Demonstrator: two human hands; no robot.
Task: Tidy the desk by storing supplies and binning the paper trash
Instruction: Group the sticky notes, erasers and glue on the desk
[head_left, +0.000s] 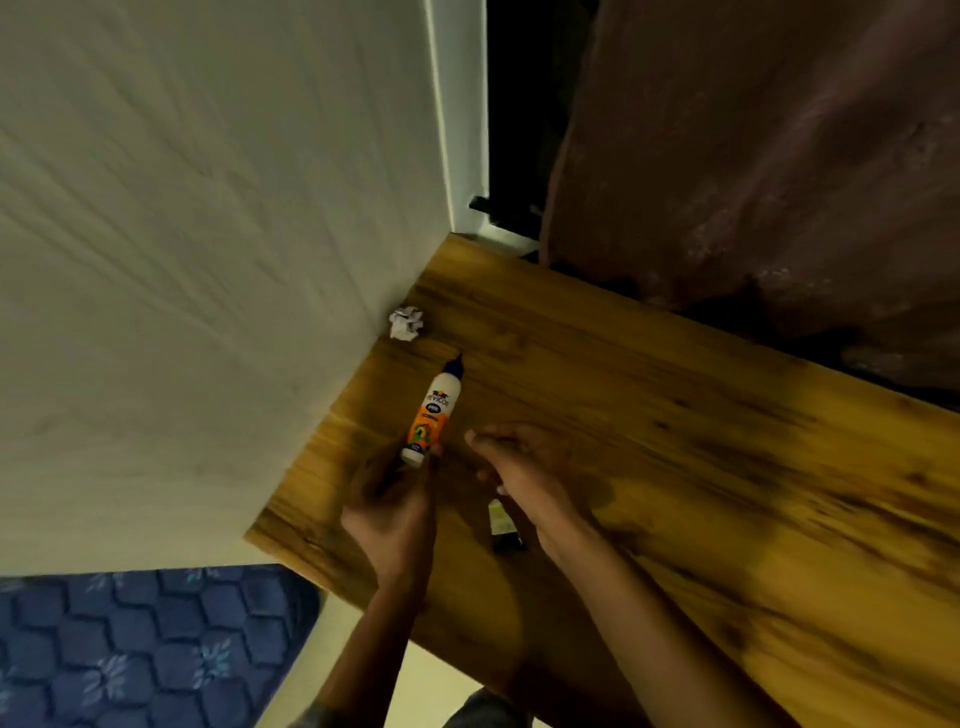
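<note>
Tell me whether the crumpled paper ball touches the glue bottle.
Apart. The head view shows bare wood between the white crumpled paper ball and the orange-labelled glue bottle.

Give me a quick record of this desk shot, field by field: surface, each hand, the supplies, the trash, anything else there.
surface: wooden desk set against a white wall
left hand: holds the base of the glue bottle
right hand: fingers loosely curled, holding nothing, just right of the bottle
glue bottle: white and orange, dark nozzle pointing away from the person
crumpled paper: white ball on the desk by the wall, beyond the nozzle
small dark object: under the right wrist, too hidden to identify
</note>
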